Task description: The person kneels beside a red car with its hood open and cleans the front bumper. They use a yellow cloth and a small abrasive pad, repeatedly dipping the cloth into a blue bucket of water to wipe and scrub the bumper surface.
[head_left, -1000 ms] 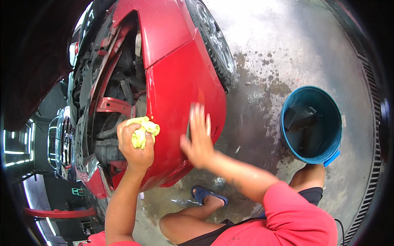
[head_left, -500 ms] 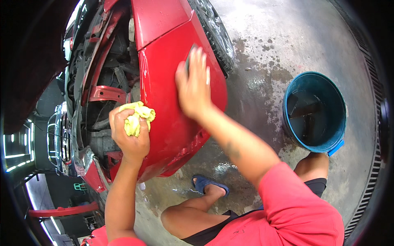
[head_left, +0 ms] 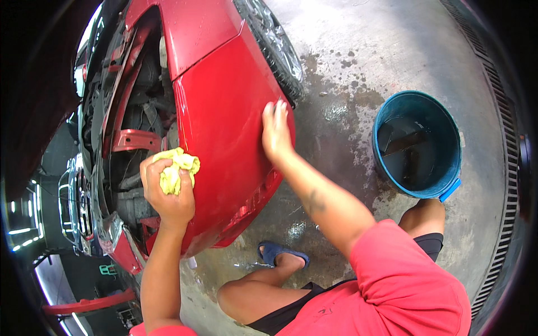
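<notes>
My left hand (head_left: 171, 187) is closed around a crumpled yellow cloth (head_left: 180, 169), held at the inner edge of a red car bumper (head_left: 224, 134). With fingers stretched out, my right hand (head_left: 277, 131) presses on the bumper's outer curve, close to the front wheel (head_left: 277, 45). Half a second ago a thin dark-grey pad showed under this hand; now the fingers and palm hide it. The red surface is glossy and wet in places.
To the right a blue bucket (head_left: 417, 144) with dark water stands on the wet concrete floor (head_left: 336, 129). Left of the bumper, the open front bay (head_left: 131, 168) shows bare metal parts. A floor grate (head_left: 499, 224) runs along the far right.
My right hand has slid to the right across the bumper toward its outer edge, and the grey pad is out of sight. My left hand keeps the cloth. The whole view has shifted slightly.
</notes>
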Available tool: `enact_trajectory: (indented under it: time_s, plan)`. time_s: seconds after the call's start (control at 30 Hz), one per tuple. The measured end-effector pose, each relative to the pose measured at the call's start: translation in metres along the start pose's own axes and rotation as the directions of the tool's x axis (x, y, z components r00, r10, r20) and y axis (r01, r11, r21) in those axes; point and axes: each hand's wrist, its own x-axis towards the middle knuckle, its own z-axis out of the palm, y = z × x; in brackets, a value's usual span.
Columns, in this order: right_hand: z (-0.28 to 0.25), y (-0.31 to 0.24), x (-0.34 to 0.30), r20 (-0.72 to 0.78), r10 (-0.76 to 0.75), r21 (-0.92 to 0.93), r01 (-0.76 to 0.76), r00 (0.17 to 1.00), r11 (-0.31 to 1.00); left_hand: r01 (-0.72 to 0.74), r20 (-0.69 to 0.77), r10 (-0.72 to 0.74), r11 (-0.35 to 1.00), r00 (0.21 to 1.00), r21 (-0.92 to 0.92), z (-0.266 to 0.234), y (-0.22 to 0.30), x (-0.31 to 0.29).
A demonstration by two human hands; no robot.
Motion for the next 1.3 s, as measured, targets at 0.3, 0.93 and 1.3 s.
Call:
enact_trajectory:
  time_s: [0.3,0.93,1.3]
  plan:
    - [-0.008,-0.039,0.003,0.019,-0.183,-0.077,0.184,0.983,0.98,0.004,0.024,-0.003,1.0,1.0,-0.026,0.005,0.004,-0.002]
    - [0.02,-0.013,-0.1,-0.051,-0.522,-0.119,0.514,0.851,0.85,0.037,-0.074,-0.026,0.99,0.997,0.14,-0.012,-0.005,-0.001]
    - [-0.337,-0.049,0.014,0.173,-0.629,-0.67,0.558,0.758,0.489,0.087,-0.185,-0.043,0.968,0.982,0.237,-0.007,0.024,-0.019]
